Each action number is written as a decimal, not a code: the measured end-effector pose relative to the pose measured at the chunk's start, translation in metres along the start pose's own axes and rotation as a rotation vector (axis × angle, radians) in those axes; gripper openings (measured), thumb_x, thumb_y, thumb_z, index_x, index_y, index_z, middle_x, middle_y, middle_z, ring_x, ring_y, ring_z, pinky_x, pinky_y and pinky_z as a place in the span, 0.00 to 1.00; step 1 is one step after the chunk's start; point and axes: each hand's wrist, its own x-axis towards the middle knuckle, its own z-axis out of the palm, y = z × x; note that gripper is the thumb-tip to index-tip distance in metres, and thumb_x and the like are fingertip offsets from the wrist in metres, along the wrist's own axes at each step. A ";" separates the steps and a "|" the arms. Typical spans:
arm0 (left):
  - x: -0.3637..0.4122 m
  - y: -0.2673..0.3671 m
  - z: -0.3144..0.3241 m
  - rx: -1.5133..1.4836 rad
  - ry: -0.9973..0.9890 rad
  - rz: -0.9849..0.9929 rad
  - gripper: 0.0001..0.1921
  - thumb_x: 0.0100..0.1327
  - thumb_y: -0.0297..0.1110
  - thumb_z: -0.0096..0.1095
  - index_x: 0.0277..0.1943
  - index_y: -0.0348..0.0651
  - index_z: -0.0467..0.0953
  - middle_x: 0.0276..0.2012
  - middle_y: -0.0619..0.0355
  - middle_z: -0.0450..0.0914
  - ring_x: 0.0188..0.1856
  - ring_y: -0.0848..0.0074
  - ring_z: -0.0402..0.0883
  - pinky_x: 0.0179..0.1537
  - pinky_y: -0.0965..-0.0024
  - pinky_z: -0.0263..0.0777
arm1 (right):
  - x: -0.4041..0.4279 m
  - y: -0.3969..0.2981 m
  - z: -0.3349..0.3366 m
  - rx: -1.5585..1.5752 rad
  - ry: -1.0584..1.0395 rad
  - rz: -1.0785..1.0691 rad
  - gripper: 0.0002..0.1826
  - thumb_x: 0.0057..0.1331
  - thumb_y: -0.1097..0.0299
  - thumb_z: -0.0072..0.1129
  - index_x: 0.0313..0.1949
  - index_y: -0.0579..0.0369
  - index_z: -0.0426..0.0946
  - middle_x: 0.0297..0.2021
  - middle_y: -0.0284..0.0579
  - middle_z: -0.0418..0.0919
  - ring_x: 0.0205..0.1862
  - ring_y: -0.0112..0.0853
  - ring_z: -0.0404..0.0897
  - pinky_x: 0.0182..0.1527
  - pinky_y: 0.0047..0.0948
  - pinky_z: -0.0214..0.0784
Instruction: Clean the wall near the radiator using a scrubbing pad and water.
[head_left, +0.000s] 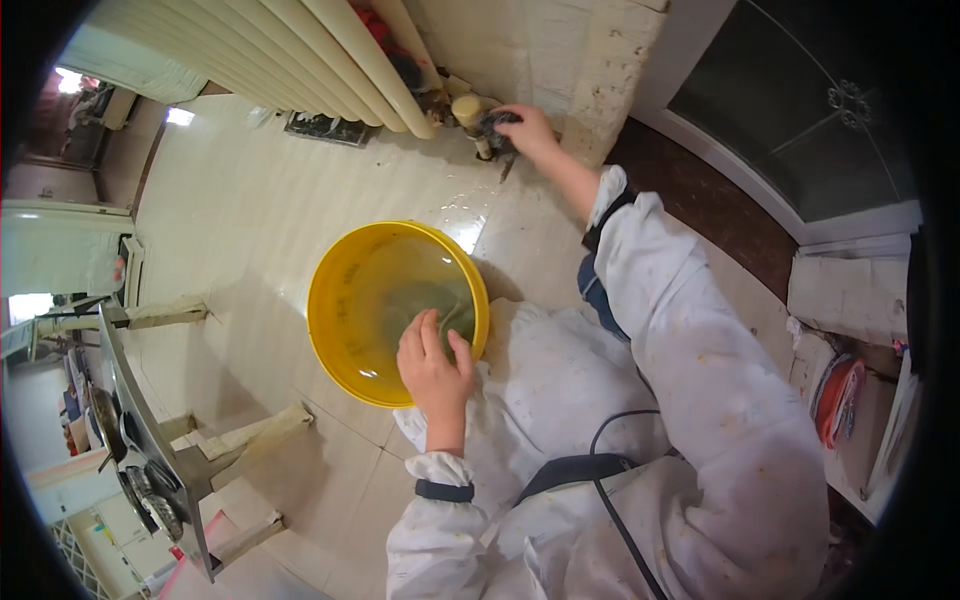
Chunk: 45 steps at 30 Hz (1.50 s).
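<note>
My right hand (531, 136) grips a dark, wet-looking cloth (496, 124) and presses it beside a cream radiator valve (466, 109) low by the wall. Below it, a short pipe (482, 148) goes down to the floor. Over the near side of a yellow plastic bucket (334, 300), my left hand (436, 367) is spread with its fingers apart and holds nothing I can see. Cloudy water (420, 274) fills part of the bucket. Something greyish-green lies in the water, partly behind my fingers; I cannot tell what it is.
A cream column radiator (330, 52) stands along the wall. Wet patches shine on the tiled floor (247, 187). At left is a table (150, 442) with wrapped legs and pans on it. A framed door (787, 112) is at right. A black cable (622, 525) crosses my lap.
</note>
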 end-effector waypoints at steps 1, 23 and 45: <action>-0.001 -0.005 -0.002 0.030 0.003 0.005 0.15 0.58 0.29 0.57 0.49 0.35 0.74 0.47 0.48 0.78 0.48 0.56 0.76 0.48 0.60 0.69 | -0.030 -0.019 0.006 -0.011 -0.015 -0.083 0.18 0.52 0.71 0.66 0.45 0.52 0.82 0.38 0.51 0.83 0.42 0.43 0.82 0.48 0.35 0.72; -0.004 -0.009 0.000 0.039 0.008 0.070 0.11 0.60 0.28 0.54 0.45 0.36 0.74 0.40 0.46 0.77 0.43 0.53 0.75 0.43 0.57 0.69 | -0.079 -0.121 -0.191 0.173 0.783 -0.555 0.18 0.55 0.75 0.64 0.47 0.57 0.79 0.39 0.49 0.81 0.39 0.40 0.81 0.45 0.32 0.72; -0.005 -0.010 -0.001 0.029 0.083 0.037 0.09 0.59 0.28 0.56 0.42 0.36 0.75 0.39 0.49 0.79 0.41 0.57 0.76 0.42 0.59 0.70 | -0.047 -0.183 -0.184 -0.927 0.558 -1.167 0.13 0.54 0.74 0.56 0.40 0.51 0.80 0.34 0.39 0.72 0.39 0.35 0.76 0.38 0.32 0.76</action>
